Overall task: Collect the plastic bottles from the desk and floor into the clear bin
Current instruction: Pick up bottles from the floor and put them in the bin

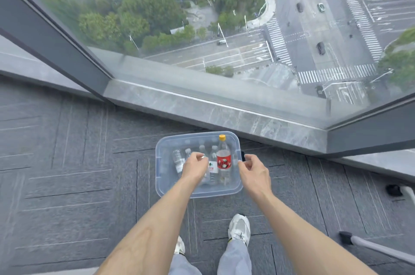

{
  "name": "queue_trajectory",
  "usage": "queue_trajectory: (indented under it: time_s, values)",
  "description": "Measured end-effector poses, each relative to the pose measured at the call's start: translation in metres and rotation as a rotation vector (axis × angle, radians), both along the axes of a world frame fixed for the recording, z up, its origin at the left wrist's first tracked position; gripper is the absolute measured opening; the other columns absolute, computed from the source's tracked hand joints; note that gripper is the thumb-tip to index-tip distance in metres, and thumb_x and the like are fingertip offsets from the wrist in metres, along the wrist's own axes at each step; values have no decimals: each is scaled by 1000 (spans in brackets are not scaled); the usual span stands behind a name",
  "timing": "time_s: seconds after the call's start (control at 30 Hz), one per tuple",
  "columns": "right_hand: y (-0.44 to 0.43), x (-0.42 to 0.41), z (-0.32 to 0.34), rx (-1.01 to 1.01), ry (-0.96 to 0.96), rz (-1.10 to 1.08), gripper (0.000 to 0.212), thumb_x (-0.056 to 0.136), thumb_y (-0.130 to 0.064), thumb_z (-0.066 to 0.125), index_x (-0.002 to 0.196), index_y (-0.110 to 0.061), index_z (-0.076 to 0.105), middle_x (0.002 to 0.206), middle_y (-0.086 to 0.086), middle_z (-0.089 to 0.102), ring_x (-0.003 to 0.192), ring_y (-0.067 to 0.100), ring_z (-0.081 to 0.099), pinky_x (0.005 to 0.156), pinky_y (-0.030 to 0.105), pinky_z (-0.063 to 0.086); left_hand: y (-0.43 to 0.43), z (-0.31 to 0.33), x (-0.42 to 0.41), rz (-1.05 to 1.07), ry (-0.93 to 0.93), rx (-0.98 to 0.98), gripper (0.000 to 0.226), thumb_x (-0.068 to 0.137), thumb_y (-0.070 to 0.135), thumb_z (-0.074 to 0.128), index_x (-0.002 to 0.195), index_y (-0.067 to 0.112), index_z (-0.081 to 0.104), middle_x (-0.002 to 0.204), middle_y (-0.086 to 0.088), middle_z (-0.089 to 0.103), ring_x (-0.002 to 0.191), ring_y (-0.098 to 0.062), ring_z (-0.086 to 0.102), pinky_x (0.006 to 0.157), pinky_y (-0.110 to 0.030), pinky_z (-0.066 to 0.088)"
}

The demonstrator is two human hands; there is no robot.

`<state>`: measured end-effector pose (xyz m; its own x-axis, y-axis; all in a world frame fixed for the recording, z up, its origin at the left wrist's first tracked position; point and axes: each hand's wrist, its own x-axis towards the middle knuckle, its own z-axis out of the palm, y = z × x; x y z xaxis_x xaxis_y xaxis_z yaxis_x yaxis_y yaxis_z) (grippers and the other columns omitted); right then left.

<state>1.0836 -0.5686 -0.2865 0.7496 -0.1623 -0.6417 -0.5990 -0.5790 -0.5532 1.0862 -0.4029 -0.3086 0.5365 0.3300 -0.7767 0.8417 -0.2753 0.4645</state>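
Note:
The clear bin [161, 171] stands on the grey carpet just in front of the window sill. Inside it lie several clear plastic bottles [178, 159] and one bottle with a red label and yellow cap [223, 157]. My left hand [195, 168] hovers over the middle of the bin, fingers curled with the thumb near the index finger. A clear bottle shows just under it, and I cannot tell whether the hand holds it. My right hand [254, 170] hangs over the bin's right rim, fingers loosely apart and holding nothing.
A grey stone sill [224, 112] and floor-to-ceiling glass run behind the bin. My two feet in white shoes [239, 228] stand on the carpet before it. A black plug and white cable [394, 190] lie at the right, with a grey bar [377, 246] lower right.

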Motion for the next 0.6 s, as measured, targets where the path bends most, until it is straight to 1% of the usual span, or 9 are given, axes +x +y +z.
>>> queue_trajectory:
  time_s: [0.1, 0.17, 0.2, 0.27, 0.3, 0.37, 0.47, 0.53, 0.6]
  values:
    - [0, 8, 54, 19, -46, -30, 40, 94, -37, 52, 131, -23, 55, 117, -3, 66, 106, 19, 59, 87, 34, 45, 0, 60, 3, 17, -51, -23, 35, 92, 23, 48, 125, 17, 55, 126, -3, 61, 116, -22, 55, 100, -31, 43]
    - [-2, 8, 94, 40, -78, -55, 38, 95, -34, 53, 130, -20, 56, 115, 0, 67, 102, 18, 58, 84, 32, 43, -1, 105, 2, 43, -90, -51, 32, 91, 24, 49, 121, 18, 57, 123, -3, 62, 113, -23, 57, 100, -38, 47]
    - [-3, 5, 114, 53, -96, -66, 37, 95, -32, 53, 130, -19, 56, 113, 0, 67, 101, 19, 59, 85, 32, 44, -2, 126, 0, 50, -108, -62, 30, 90, 24, 49, 119, 19, 57, 120, -4, 63, 110, -23, 58, 99, -40, 48]
    - [-7, -3, 153, 67, -123, -99, 38, 95, -32, 53, 130, -18, 57, 108, -1, 66, 104, 21, 60, 89, 34, 46, -4, 168, -5, 63, -140, -86, 28, 90, 23, 48, 116, 18, 58, 113, -5, 64, 99, -21, 58, 95, -39, 48]
    - [-9, -8, 172, 73, -133, -114, 38, 95, -32, 52, 129, -18, 57, 108, -1, 66, 105, 21, 60, 91, 34, 46, -6, 187, -8, 74, -157, -99, 26, 90, 23, 47, 114, 18, 58, 110, -6, 64, 96, -20, 57, 94, -38, 48]
    - [-11, -19, 206, 81, -158, -143, 37, 95, -32, 51, 129, -18, 56, 115, 1, 66, 107, 22, 59, 90, 33, 45, -9, 222, -14, 84, -196, -120, 23, 91, 22, 47, 110, 17, 59, 107, -5, 63, 95, -18, 56, 92, -38, 49]
    - [-12, -35, 248, 69, -201, -187, 37, 95, -30, 51, 129, -18, 57, 118, 3, 67, 108, 23, 59, 87, 30, 42, -13, 260, -20, 54, -240, -155, 24, 92, 24, 46, 110, 16, 59, 104, -3, 61, 98, -20, 58, 89, -38, 48]
    - [-12, -46, 269, 69, -232, -235, 37, 94, -29, 52, 129, -17, 58, 118, 4, 68, 109, 25, 60, 89, 31, 42, -15, 279, -23, 6, -267, -158, 20, 92, 24, 46, 105, 19, 59, 107, -4, 64, 100, -22, 59, 93, -39, 48]
    - [-13, -61, 286, 77, -266, -311, 36, 94, -29, 53, 128, -17, 59, 117, 5, 69, 109, 25, 60, 92, 32, 43, -17, 294, -26, -54, -293, -171, 16, 93, 25, 46, 101, 21, 58, 107, -4, 65, 94, -22, 58, 95, -40, 49]
